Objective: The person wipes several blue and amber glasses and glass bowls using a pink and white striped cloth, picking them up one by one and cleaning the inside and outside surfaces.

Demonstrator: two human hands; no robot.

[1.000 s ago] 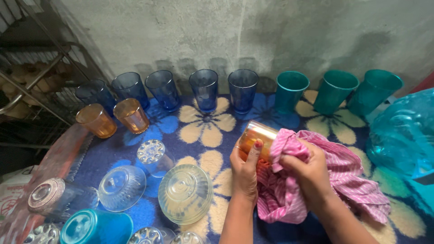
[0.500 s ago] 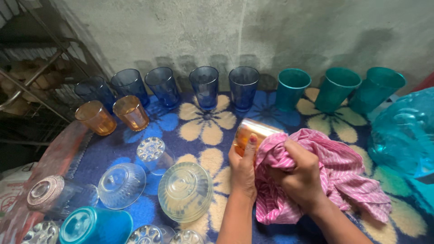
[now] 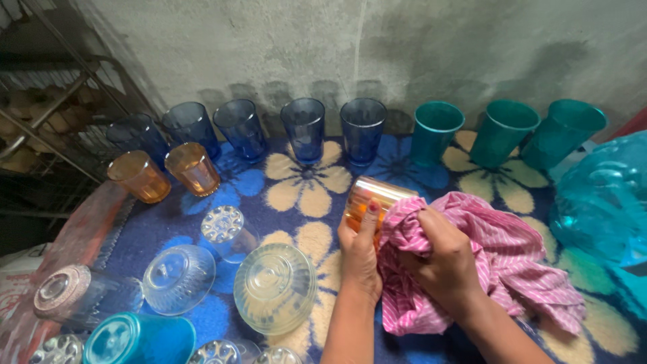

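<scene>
Left hand (image 3: 359, 251) still grasping amber glass (image 3: 375, 199), tilted toward 11 o'clock; right hand (image 3: 445, 263) clenched on pink cloth (image 3: 502, 259), bunched tighter against glass mouth — wiping continues.

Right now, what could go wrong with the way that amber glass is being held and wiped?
The amber glass lies sideways in the left hand, gripped mostly by fingertips; it could slip. The right hand bunches the pink cloth, whose loose end might sweep the teal tumblers.

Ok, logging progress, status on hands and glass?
Left hand grips orange ribbed glass tumbler. Right hand presses pink striped cloth against it. Nothing obstructing.
</scene>
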